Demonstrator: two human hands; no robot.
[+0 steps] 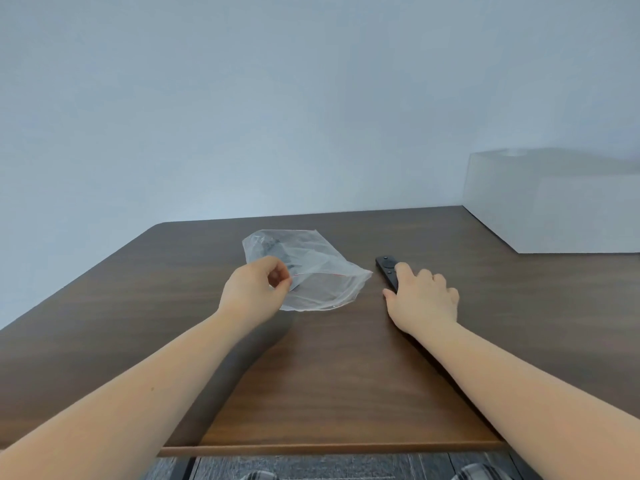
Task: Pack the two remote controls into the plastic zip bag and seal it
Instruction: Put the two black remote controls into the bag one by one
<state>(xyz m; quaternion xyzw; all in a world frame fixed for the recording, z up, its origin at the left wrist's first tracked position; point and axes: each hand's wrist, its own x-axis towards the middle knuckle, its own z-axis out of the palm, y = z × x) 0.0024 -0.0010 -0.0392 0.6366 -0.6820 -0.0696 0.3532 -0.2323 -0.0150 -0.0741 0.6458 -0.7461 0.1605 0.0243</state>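
A clear plastic zip bag (311, 268) lies on the brown table (329, 375), its mouth with a thin red line facing the near right. A dark shape, one remote (270, 249), shows through the bag's far left part. My left hand (254, 289) pinches the bag's near left edge between thumb and fingers. To the right, a black remote control (386, 266) lies flat on the table. My right hand (424, 299) rests over its near end, fingers curled around it; only the far end with round buttons shows.
A white box (554, 209) stands at the table's back right corner against the pale wall. The table's near edge (329, 446) runs across the bottom, with dark floor below it.
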